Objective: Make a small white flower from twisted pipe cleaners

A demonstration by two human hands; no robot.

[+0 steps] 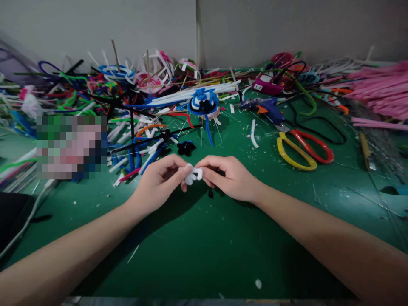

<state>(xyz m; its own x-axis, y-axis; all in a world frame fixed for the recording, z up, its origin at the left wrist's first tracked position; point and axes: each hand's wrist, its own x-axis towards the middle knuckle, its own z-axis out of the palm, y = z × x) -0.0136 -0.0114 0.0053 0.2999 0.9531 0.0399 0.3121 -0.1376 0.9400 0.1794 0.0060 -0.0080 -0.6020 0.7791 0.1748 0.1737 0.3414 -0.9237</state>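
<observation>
A small bent piece of white pipe cleaner (190, 178) is pinched between my two hands, above the green table. My left hand (162, 180) has its thumb and forefinger closed on the left side of the piece. On the right side, the thumb and fingertips of my right hand (228, 175) hold the looped end. Just beyond the hands lies a black fuzzy flower shape (186, 148). A tiny black piece (211, 194) rests on the table below my right fingertips.
Scissors with yellow and red handles (296, 151) lie at the right, by a blue glue gun (269, 111). Behind my hands stands a blue and white pipe-cleaner form (204, 102). Pink stems (382, 91) are heaped far right; coloured scraps cover the left and back.
</observation>
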